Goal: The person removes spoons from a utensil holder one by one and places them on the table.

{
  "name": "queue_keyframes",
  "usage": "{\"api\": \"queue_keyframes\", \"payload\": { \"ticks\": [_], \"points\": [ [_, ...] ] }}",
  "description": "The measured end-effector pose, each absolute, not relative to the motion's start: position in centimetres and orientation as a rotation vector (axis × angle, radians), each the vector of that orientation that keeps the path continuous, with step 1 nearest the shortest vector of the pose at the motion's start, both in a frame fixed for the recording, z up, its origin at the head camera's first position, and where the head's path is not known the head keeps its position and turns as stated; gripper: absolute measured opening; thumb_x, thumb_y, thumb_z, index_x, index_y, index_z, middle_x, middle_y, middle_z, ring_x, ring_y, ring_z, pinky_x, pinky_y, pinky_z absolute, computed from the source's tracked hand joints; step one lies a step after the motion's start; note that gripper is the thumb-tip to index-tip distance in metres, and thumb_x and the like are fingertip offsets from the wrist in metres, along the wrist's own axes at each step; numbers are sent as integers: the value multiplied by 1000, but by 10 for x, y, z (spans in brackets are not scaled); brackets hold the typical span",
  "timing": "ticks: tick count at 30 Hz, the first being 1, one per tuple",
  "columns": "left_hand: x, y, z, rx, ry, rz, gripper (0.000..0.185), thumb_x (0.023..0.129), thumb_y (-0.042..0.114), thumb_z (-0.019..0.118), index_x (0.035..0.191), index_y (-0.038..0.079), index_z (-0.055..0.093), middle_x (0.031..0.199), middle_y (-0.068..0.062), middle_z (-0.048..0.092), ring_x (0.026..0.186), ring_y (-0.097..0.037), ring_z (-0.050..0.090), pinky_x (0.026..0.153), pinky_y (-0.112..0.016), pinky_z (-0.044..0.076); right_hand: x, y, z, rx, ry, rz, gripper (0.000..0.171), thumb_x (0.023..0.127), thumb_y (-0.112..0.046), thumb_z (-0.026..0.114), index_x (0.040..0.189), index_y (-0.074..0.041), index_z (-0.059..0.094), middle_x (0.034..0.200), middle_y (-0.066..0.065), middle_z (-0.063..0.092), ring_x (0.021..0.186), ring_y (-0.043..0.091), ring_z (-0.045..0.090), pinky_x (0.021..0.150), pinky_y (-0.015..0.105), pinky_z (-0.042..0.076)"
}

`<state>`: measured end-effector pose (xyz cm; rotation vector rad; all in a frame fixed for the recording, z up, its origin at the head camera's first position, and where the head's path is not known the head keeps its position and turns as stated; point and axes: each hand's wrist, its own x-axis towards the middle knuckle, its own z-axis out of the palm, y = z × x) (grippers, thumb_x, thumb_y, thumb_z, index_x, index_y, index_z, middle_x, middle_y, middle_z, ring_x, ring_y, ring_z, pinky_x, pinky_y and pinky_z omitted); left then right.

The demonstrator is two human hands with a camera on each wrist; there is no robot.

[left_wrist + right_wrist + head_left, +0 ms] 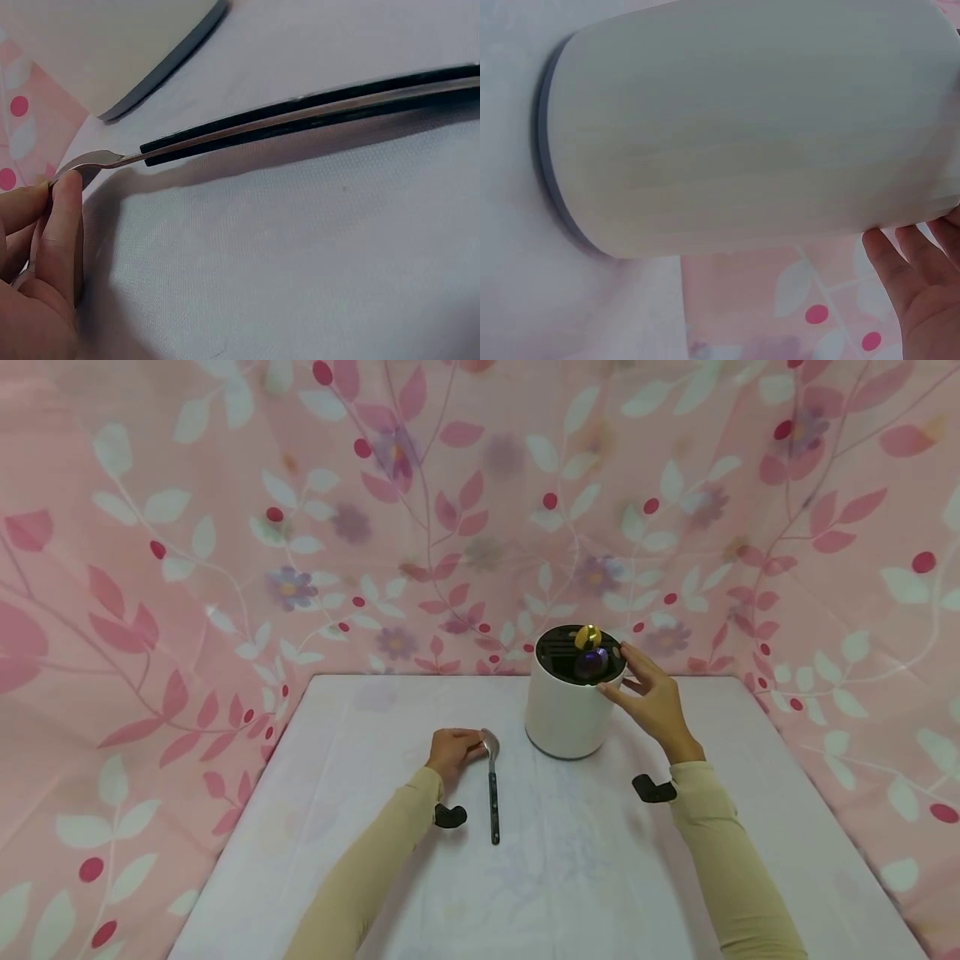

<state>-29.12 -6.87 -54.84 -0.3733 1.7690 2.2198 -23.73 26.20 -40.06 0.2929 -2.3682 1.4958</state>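
Note:
In the head view my left hand (452, 750) pinches a spoon (493, 806) by its metal bowl, between thumb and fingertips. The spoon's black riveted handle points back toward me, low over the white cloth. To the right stands a white round canister (567, 718) with a black slotted top (557, 652). A shiny gold rounded piece (588, 637) and a purple one (591, 662), like spoon bowls, rise from that top. My right hand (651, 703) touches the canister's right side near the rim, thumb in front and fingers behind. The right wrist view shows fairly straight fingers (911, 262) against the wall.
A white cloth (360, 827) covers the table. Pink curtains (450, 485) with leaves and flowers hang behind it and along both sides. The canister has a dark grey base ring (546, 142) and stands near the table's back edge.

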Motion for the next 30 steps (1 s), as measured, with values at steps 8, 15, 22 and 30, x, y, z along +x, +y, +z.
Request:
{"api": "queue_keyframes", "payload": {
  "ticks": [8, 15, 22, 30],
  "points": [
    [-288, -73, -544, -263, 1956, 2097, 19, 86, -1, 72, 103, -11, 71, 95, -18, 71, 77, -18, 72, 74, -28, 59, -236, 262, -401, 286, -2381, 1487, 75, 85, -17, 78, 149, -10, 39, 154, 12, 34, 136, 30, 41, 100, 49, 45],
    [-287, -85, -542, -125, 2360, 1845, 14, 86, 13, 76, 94, 1, 77, 85, -8, 73, 76, -17, 71, 69, -26, 59, -235, 262, -400, 283, -2394, 1469, 75, 86, -19, 78, 149, -10, 38, 155, 12, 34, 136, 29, 42, 99, 47, 45],
    [-302, -87, -532, -83, 2286, 2125, 15, 85, 16, 77, 93, 3, 76, 94, -18, 72, 77, -20, 72, 72, -27, 59, -235, 264, -400, 280, -2383, 1474, 75, 86, -18, 78, 149, -9, 39, 154, 12, 34, 136, 30, 41, 99, 48, 45],
    [-323, -68, -480, 146, 2172, 2340, 22, 87, 11, 75, 101, -5, 73, 92, -20, 71, 80, -25, 72, 74, -32, 59, -236, 263, -402, 280, -2374, 1492, 75, 85, -21, 78, 149, -11, 40, 154, 11, 35, 136, 28, 41, 99, 46, 45]
  ]
}}
